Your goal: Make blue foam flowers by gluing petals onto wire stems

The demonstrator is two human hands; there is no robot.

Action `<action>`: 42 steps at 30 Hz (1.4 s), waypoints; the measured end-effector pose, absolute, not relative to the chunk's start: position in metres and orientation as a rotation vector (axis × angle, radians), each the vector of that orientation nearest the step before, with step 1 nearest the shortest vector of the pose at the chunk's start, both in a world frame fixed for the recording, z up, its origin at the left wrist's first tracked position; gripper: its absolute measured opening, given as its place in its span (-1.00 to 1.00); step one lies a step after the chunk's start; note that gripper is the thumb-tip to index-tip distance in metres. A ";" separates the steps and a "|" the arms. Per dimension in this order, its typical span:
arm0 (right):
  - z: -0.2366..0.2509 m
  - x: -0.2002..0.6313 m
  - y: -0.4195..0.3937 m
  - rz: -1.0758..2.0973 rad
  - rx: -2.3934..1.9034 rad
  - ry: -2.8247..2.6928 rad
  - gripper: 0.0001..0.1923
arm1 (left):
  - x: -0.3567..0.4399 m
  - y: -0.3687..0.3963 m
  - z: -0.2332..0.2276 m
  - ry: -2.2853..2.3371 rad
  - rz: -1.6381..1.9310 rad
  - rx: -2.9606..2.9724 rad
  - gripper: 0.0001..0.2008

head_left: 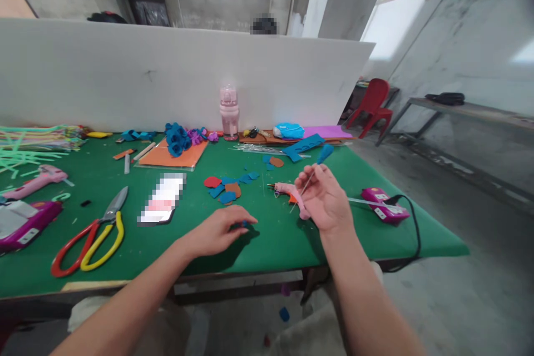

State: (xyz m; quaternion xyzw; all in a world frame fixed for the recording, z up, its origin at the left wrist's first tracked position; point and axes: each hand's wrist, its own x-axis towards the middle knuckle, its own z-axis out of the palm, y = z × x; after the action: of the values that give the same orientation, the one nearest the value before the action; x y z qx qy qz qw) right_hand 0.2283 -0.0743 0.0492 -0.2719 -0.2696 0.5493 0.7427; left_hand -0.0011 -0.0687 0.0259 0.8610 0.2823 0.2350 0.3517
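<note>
My right hand [329, 199] is closed on a thin wire stem topped by a rolled blue bud [325, 153], which points up and right. Just behind that hand lies a pink glue gun [287, 189] on the green table. My left hand [221, 229] hovers low over the table's front, fingertips pinched around a small dark blue piece [245, 223]; its shape is mostly hidden. Beyond my left hand are scattered petal-shaped pieces: a red piece [212, 182], a brown piece [233, 191] and several blue pieces [227, 197].
Scissors with red and yellow handles [100, 236] and a phone [163, 198] lie left. Blue flowers [177, 139] rest on orange sheets [171, 160]. A pink bottle [229, 114] stands against the white board [167, 72]. A purple box [384, 204] with a black cable sits right.
</note>
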 end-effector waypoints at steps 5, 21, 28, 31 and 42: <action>0.042 0.206 -0.076 1.403 -0.717 -0.691 -0.82 | -0.011 -0.055 0.038 1.057 0.822 1.983 -0.81; 0.022 0.160 -0.084 1.618 -0.746 -0.826 -0.79 | -0.002 -0.061 0.044 0.993 0.955 1.513 -0.78; 0.011 0.148 -0.087 1.694 -0.760 -0.662 -0.73 | 0.011 -0.064 0.028 0.992 1.029 1.272 -0.82; 0.009 0.145 -0.088 1.733 -0.759 -0.615 -0.71 | 0.014 -0.065 0.024 0.935 1.027 1.126 -0.85; 0.005 0.133 -0.095 1.741 -0.760 -0.698 -0.77 | 0.014 -0.063 0.034 0.864 1.108 1.121 -0.84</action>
State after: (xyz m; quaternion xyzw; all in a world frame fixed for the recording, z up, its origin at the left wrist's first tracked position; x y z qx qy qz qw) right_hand 0.1331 -0.0951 0.0050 -0.3184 -0.2922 0.7294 0.5303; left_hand 0.0141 -0.0633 0.0337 0.4881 0.3762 0.4824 0.6225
